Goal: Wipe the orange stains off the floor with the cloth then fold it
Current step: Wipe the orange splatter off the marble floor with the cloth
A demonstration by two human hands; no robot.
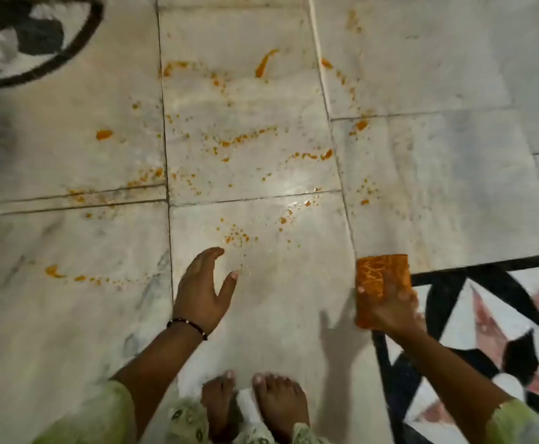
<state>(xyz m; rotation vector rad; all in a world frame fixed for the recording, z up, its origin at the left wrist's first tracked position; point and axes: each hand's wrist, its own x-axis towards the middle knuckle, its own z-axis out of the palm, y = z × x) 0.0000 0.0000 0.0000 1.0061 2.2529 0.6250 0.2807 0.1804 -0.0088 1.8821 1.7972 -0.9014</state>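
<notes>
Head view shows the right hand gripping the folded orange cloth above the floor, left hand open and empty — wiping seems not begun, so the cloth must next go down onto the orange stains.

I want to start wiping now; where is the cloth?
In the head view, the orange cloth is held up in the right hand, at lower right, beside the black border of the patterned floor.
</notes>
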